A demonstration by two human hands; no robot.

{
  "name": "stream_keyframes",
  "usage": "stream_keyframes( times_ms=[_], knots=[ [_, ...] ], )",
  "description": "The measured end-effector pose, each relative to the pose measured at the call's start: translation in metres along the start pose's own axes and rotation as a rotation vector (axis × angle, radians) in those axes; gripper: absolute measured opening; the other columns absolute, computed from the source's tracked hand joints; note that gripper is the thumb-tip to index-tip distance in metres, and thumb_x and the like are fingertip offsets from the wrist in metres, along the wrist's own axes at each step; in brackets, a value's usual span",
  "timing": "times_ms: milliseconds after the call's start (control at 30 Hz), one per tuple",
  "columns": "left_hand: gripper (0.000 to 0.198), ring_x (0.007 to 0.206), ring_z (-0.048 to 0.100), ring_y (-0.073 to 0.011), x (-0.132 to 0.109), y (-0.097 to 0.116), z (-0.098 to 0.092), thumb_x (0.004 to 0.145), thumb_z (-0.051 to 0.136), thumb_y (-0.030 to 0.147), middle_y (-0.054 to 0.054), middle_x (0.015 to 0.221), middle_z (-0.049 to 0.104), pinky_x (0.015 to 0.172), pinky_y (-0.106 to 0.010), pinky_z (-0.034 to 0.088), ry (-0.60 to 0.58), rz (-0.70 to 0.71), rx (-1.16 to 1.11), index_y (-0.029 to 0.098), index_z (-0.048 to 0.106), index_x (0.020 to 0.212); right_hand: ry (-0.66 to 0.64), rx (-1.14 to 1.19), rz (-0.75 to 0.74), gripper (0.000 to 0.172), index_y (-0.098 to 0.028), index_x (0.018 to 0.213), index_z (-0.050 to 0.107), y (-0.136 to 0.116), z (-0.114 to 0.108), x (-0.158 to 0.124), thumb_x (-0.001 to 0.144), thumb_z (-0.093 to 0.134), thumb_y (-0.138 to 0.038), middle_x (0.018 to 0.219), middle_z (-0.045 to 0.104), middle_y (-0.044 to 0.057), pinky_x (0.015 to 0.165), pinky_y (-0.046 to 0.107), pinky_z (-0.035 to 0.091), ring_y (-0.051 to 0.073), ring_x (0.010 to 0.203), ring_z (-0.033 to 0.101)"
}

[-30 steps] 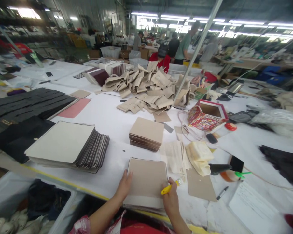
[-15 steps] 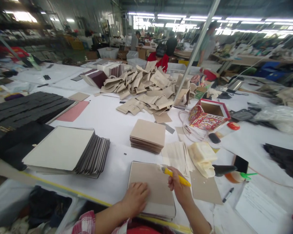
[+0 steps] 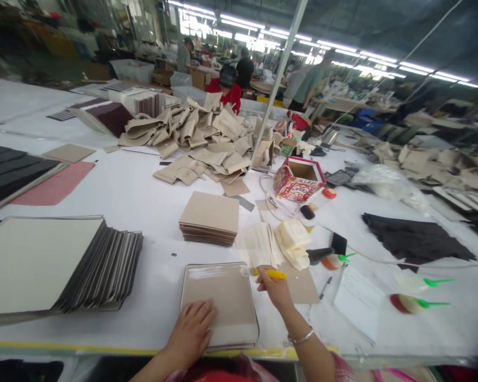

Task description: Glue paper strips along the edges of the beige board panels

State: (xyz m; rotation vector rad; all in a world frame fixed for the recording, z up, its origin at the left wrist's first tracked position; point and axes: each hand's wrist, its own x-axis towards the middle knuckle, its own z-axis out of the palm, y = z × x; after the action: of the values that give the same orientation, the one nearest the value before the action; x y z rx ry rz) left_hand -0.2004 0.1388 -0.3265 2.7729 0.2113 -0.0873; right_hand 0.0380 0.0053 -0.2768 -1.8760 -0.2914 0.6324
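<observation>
A beige panel (image 3: 227, 302) with dark edges lies on top of a low stack at the table's front edge. My left hand (image 3: 193, 323) rests flat on its left side, fingers stretched out. In my right hand (image 3: 274, 284) is a yellow-handled brush (image 3: 276, 274), its bristles at the panel's upper right corner. A wet, shiny streak runs along the panel's far edge. Just beyond sits a neat stack of smaller beige panels (image 3: 210, 212). Right of that, pale cloth strips (image 3: 258, 244) lie beside a crumpled cream cloth (image 3: 292, 239).
A big stack of grey-white panels (image 3: 40, 265) stands at left. Beige pouch-like pieces (image 3: 207, 138) are heaped at the back, near a slanting pole (image 3: 279, 79). A red patterned box (image 3: 298, 180), glue bottles with green nozzles (image 3: 410, 303) and a written sheet (image 3: 358, 302) lie right.
The brush has moved to the panel's far right corner, and a wet streak now shows along the far edge. My left hand stays on the panel. The view has turned right.
</observation>
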Motion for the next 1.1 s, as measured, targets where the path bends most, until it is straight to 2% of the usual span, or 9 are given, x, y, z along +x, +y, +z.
stream_keyframes(
  times_ms=[133,233,333,467,600,700,833,967,1100],
  knots=[
    [0.048,0.117,0.036,-0.0245,-0.001,-0.002,0.003,0.08,0.046,0.031,-0.002,0.137,0.036,0.097,-0.041,0.024,0.012,0.015,0.014,0.03,0.039,0.127,0.014,-0.346,-0.326,0.033,-0.018,0.107,0.049,0.028,-0.051,0.001,0.084,0.041,-0.04,0.084,0.063,0.006,0.068,0.033,0.051,0.016,0.068,0.061],
    [0.048,0.117,0.037,-0.0245,-0.001,0.001,0.001,0.08,0.045,0.03,-0.002,0.137,0.036,0.098,-0.041,0.025,0.008,-0.001,0.021,0.03,0.039,0.128,-0.002,-0.778,-0.645,0.019,-0.018,0.095,0.053,0.058,-0.049,0.019,0.08,0.051,-0.03,0.108,0.058,0.01,0.087,0.043,0.041,0.023,0.099,0.053],
    [0.049,0.117,0.037,-0.0246,0.0,0.005,-0.001,0.08,0.045,0.029,-0.002,0.137,0.036,0.098,-0.042,0.026,-0.001,-0.013,0.02,0.03,0.039,0.128,0.005,-1.036,-0.835,0.013,-0.018,0.091,0.053,0.08,-0.038,0.04,0.079,0.05,-0.017,0.107,0.058,0.01,0.093,0.045,0.034,0.023,0.102,0.048],
    [0.052,0.117,0.037,-0.0247,0.001,0.01,-0.008,0.076,0.049,0.027,-0.003,0.137,0.036,0.099,-0.042,0.026,-0.047,-0.045,-0.007,0.029,0.04,0.127,0.046,-1.073,-0.862,0.022,-0.018,0.085,0.054,0.085,-0.041,0.048,0.081,0.037,-0.006,0.073,0.057,0.005,0.087,0.038,0.036,0.018,0.08,0.05],
    [0.055,0.117,0.037,-0.0256,0.008,0.014,-0.023,0.07,0.054,0.027,-0.004,0.135,0.039,0.099,-0.04,0.027,-0.131,-0.09,-0.041,0.025,0.044,0.124,0.122,-1.045,-0.816,0.018,-0.016,0.084,0.053,0.076,-0.058,0.036,0.083,0.036,-0.011,0.072,0.052,0.005,0.075,0.034,0.04,0.018,0.076,0.047],
    [0.049,0.112,0.042,-0.0249,0.019,0.016,-0.033,0.071,0.053,0.028,-0.007,0.127,0.046,0.095,-0.038,0.032,-0.159,-0.116,-0.065,0.021,0.048,0.119,0.115,-1.047,-0.811,0.016,-0.015,0.091,0.052,0.069,-0.06,0.031,0.082,0.04,-0.013,0.082,0.056,0.007,0.079,0.036,0.04,0.02,0.084,0.048],
    [0.049,0.109,0.043,-0.0268,0.03,0.019,-0.034,0.07,0.054,0.028,-0.009,0.127,0.046,0.091,-0.04,0.035,-0.155,-0.147,-0.027,0.019,0.048,0.118,-0.088,-1.12,-0.927,0.028,-0.017,0.1,0.052,0.074,-0.048,0.041,0.078,0.041,-0.005,0.113,0.053,0.01,0.096,0.043,0.029,0.022,0.109,0.042],
    [0.052,0.111,0.041,-0.0284,0.029,0.019,-0.028,0.068,0.056,0.027,-0.008,0.131,0.041,0.091,-0.042,0.034,-0.161,-0.135,0.012,0.021,0.047,0.119,-0.167,-1.078,-0.931,0.027,-0.018,0.093,0.056,0.092,-0.041,0.051,0.081,0.036,-0.004,0.087,0.062,0.007,0.095,0.04,0.033,0.019,0.094,0.052],
    [0.056,0.114,0.039,-0.029,0.024,0.017,-0.03,0.068,0.057,0.027,-0.008,0.134,0.039,0.093,-0.043,0.034,-0.199,-0.139,0.011,0.02,0.045,0.122,-0.08,-1.024,-0.849,0.019,-0.017,0.083,0.055,0.097,-0.045,0.039,0.084,0.037,-0.011,0.072,0.059,0.005,0.078,0.035,0.044,0.018,0.075,0.056]
  ],
)
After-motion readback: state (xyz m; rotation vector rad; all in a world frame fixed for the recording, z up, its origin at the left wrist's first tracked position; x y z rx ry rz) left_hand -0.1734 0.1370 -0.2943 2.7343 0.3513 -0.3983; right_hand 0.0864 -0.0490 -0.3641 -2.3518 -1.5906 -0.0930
